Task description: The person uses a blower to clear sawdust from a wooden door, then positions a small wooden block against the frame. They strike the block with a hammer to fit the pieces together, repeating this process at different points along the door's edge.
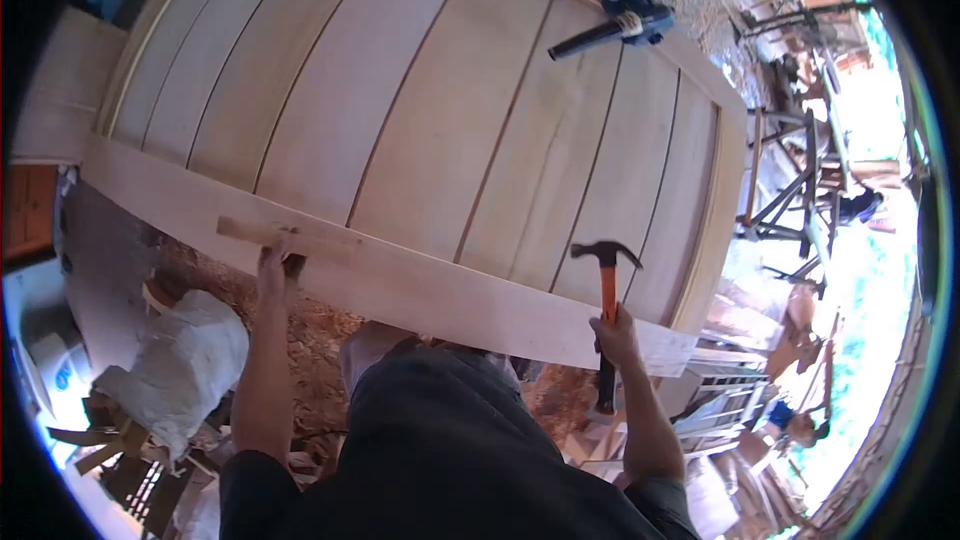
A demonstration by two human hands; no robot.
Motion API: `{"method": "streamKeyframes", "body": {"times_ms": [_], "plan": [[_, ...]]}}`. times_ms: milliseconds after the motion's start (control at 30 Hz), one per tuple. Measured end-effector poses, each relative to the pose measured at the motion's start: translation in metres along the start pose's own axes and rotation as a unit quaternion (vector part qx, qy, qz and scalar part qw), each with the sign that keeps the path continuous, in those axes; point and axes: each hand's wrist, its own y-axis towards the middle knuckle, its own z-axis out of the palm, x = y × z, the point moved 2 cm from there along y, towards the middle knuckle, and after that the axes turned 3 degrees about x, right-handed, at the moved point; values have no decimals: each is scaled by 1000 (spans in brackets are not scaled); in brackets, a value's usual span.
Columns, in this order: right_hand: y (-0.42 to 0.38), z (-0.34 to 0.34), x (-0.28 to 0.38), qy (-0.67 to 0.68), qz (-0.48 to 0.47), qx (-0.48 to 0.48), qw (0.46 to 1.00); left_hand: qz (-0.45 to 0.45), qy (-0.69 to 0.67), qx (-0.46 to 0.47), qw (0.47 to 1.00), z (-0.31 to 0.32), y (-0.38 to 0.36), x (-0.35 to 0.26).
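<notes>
A large panel of pale wooden boards [520, 130], set in a wooden frame, lies in front of me. My right hand [617, 337] is wrapped round the orange and black handle of a claw hammer [608, 285], its head up over the near right boards. At the near left edge, my left hand [271, 272] is closed on a short wooden strip [245, 231] that lies along the near rail [430, 292]. Beside those fingers a darker end of wood [293, 265] shows below the strip.
A dark cordless blower [640, 22] rests on the panel's far right corner. Wood shavings [325, 345] cover the floor. To the left stand a stuffed white sack [192, 360] and wood offcuts [125, 470]. Sawhorse-like stands [800, 185] and another person [800, 427] are on the right.
</notes>
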Motion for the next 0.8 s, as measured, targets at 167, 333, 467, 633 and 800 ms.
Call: {"method": "streamKeyframes", "body": {"times_ms": [167, 333, 467, 633, 800], "plan": [[-7, -20, -142, 187, 43, -73, 979, -27, 33, -30, 999, 8, -20, -16], [9, -25, -206, 259, 33, -89, 961, -59, 69, -24, 996, 56, -42, 17], [15, -29, -202, 265, 40, -82, 960, -64, 99, -24, 993, 73, -51, 29], [18, -28, -213, 328, 57, -57, 941, -51, 96, -13, 994, 54, -47, 17], [16, -26, -205, 248, 59, -80, 964, 43, 33, -85, 995, 43, -7, -28]]}}
